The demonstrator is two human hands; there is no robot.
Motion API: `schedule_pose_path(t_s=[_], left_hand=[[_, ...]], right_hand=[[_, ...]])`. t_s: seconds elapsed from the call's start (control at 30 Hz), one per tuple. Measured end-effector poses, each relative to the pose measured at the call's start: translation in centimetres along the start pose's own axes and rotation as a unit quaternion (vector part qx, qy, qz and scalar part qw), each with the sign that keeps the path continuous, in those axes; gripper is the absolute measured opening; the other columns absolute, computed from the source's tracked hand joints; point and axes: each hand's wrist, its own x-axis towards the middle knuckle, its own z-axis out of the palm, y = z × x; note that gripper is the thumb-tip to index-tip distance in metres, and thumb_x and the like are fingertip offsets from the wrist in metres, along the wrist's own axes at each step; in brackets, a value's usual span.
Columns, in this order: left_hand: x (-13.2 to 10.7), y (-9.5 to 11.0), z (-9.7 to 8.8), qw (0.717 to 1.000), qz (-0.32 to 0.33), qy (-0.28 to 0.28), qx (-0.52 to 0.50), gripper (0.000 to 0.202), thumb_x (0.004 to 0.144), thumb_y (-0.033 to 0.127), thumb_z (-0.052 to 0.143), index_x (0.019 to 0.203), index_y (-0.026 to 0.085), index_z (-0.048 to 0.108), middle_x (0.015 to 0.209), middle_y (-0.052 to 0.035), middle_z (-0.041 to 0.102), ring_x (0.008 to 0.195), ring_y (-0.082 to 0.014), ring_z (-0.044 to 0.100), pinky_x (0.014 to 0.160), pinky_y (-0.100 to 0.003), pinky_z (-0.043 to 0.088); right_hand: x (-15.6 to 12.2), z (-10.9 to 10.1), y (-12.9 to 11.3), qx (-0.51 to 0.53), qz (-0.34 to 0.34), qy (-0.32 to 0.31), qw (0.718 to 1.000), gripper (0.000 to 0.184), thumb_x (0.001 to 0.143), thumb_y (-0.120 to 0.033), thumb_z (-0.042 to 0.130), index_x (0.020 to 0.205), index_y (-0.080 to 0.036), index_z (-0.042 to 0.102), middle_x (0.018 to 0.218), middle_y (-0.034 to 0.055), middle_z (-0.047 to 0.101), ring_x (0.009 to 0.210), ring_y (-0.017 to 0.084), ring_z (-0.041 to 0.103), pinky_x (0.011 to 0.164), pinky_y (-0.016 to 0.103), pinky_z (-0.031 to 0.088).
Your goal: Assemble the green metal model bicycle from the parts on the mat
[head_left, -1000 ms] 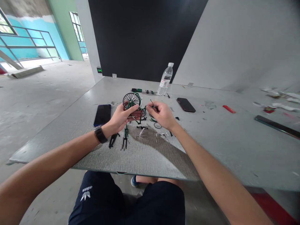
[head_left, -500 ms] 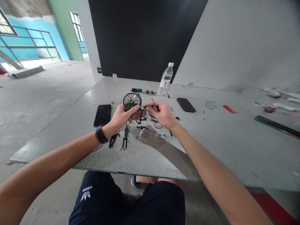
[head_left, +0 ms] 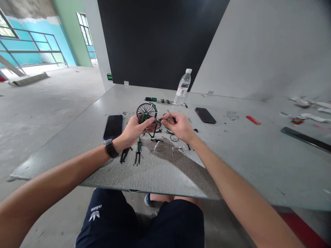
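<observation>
A green miniature bicycle [head_left: 152, 135], with a black spoked wheel [head_left: 146, 112] on it, is raised over the table in my left hand [head_left: 133, 130]. The thumb presses on its near side, and part of the frame is hidden by my fingers. My right hand [head_left: 180, 127] is closed at the bicycle's right side, its fingertips close to the frame. A thin dark rod [head_left: 170, 114] pokes up from its grip; its kind is too small to make out. Below lie a green-black fork piece [head_left: 138, 155], a black part [head_left: 124, 155], a thin ring [head_left: 174, 138] and clear plastic bits [head_left: 179, 148].
Phones lie left [head_left: 113, 126] and right [head_left: 205, 115] of my hands. A water bottle [head_left: 183, 88] stands behind, near small green and black parts [head_left: 151, 99]. Farther right are a red object [head_left: 252, 120] and a long dark bar [head_left: 305, 137]. The table's front edge is near my lap.
The bicycle and my left hand have shifted very slightly to the right. My right hand stays almost in place with the rod.
</observation>
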Motion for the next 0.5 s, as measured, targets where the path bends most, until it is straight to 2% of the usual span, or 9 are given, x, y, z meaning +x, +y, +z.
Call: schedule_pose_path(t_s=[0.3,0.5], left_hand=[[0.08,0.2,0.01,1.0,-0.005,-0.016,0.003,0.022,0.085,0.034,0.074,0.088,0.013,0.068,0.084,-0.0064,0.073,0.077,-0.015,0.071,0.075,-0.029,0.057],[0.24,0.08,-0.13,1.0,-0.017,-0.019,-0.018,0.023,0.084,0.035,0.076,0.087,0.013,0.068,0.083,-0.0052,0.072,0.075,-0.0143,0.07,0.077,-0.03,0.058]], right_hand=[[0.09,-0.04,-0.01,0.007,-0.002,0.006,1.0,0.036,0.084,-0.059,0.073,0.088,-0.023,0.076,0.056,-0.0072,0.029,0.053,0.011,0.026,0.051,0.031,0.02],[-0.03,0.07,-0.44,-0.023,-0.024,0.035,0.999,0.035,0.085,-0.056,0.074,0.091,-0.022,0.078,0.059,-0.0063,0.029,0.056,0.012,0.03,0.055,0.031,0.023]])
